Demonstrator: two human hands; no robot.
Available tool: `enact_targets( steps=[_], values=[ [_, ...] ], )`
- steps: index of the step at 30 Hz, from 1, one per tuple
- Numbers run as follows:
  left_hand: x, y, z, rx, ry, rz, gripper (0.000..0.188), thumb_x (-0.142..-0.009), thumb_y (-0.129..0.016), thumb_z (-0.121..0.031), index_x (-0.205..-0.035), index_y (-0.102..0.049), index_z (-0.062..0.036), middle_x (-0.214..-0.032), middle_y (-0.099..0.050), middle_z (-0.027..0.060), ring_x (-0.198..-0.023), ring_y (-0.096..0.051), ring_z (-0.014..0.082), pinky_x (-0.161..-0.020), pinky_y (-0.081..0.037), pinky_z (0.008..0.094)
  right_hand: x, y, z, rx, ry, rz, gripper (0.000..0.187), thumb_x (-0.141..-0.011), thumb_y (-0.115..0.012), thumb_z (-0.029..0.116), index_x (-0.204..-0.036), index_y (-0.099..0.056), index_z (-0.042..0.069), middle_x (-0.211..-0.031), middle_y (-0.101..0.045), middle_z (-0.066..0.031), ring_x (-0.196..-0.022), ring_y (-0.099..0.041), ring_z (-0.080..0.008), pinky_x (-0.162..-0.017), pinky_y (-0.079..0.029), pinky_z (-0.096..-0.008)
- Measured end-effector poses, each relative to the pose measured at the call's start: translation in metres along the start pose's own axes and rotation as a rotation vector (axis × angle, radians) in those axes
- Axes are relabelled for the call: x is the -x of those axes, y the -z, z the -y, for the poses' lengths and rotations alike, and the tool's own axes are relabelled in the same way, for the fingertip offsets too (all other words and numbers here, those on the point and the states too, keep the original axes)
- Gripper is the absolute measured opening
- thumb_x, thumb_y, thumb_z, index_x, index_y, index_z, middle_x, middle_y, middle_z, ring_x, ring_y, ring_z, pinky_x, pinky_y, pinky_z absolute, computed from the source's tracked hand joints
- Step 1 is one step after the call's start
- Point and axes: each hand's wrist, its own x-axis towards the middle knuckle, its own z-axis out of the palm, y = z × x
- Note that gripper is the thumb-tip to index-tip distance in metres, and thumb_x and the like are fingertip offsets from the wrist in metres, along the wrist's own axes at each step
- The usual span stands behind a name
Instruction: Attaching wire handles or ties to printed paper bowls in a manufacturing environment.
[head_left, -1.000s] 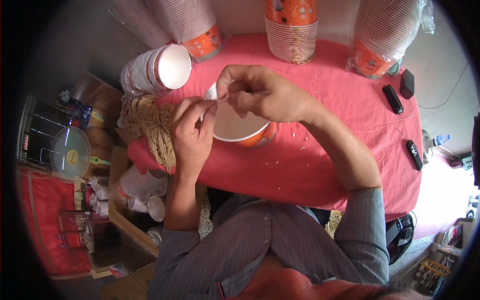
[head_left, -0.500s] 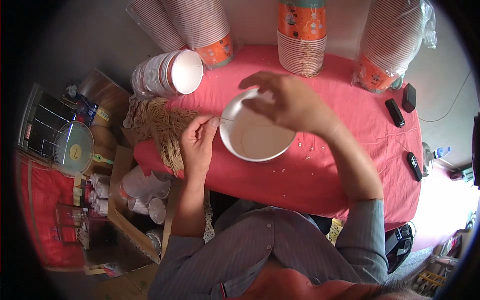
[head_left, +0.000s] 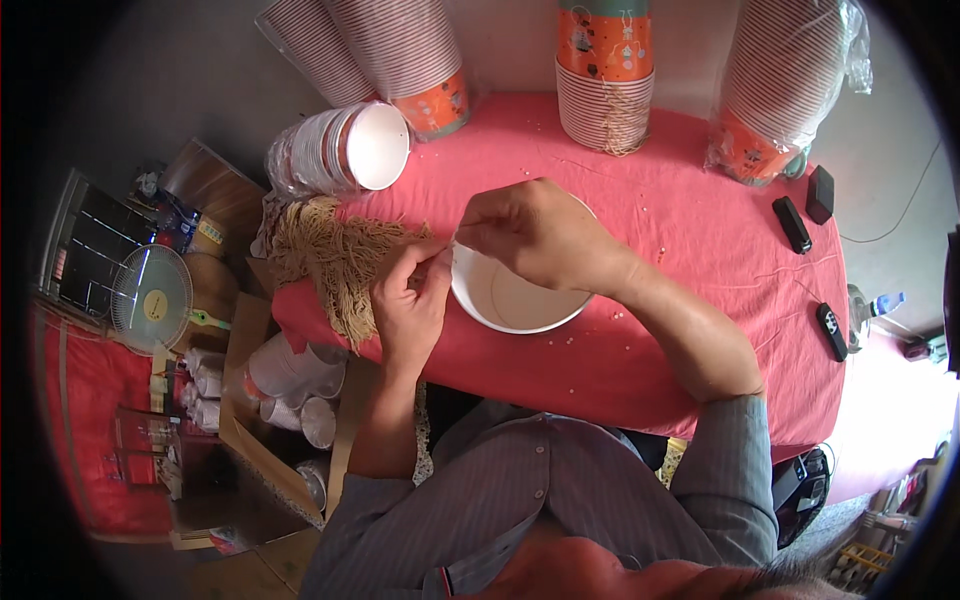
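My left hand (head_left: 413,300) pinches a thin cord between thumb and forefinger at the left rim of a white paper bucket (head_left: 520,318). Over the bucket, my right hand (head_left: 545,235) is closed, its fingertips meeting those of the left. What the right fingertips grip is too small to make out. The bucket's far part is hidden behind the right hand. A loose line, like a strand, curves inside the bucket. Small pale beads (head_left: 570,341) lie scattered on the red cloth. A bundle of tan cords (head_left: 330,262) hangs over the table's left edge beside my left hand.
Tall stacks of orange-patterned paper buckets (head_left: 606,100) stand along the back; another wrapped stack (head_left: 380,147) lies at the back left. Small black devices (head_left: 790,226) rest at the right of the red-clothed table (head_left: 720,300). A cardboard box (head_left: 265,455) with white cups stands lower left, near a fan (head_left: 152,298).
My right hand has moved left and nearer to me, from above the bucket to the left fingertips, and its fingers have closed. The left hand has shifted slightly right.
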Motion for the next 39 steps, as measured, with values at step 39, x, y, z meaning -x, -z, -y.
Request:
enact_targets(
  steps=[39],
  values=[
    [-0.004, 0.025, 0.016, 0.385, 0.207, 0.387, 0.021, -0.106, -0.065, -0.008, -0.124, -0.073, -0.0006, -0.110, -0.070, 0.0008, -0.102, -0.062, 0.0088, -0.092, -0.051, 0.0263, -0.003, 0.016, 0.006, -0.519, -0.126, 0.179, 0.018, -0.111, -0.066, 0.011, -0.115, -0.075, -0.004, -0.090, -0.074, -0.0024, -0.075, -0.067, -0.0073, -0.063, -0.056, -0.0245]
  ],
)
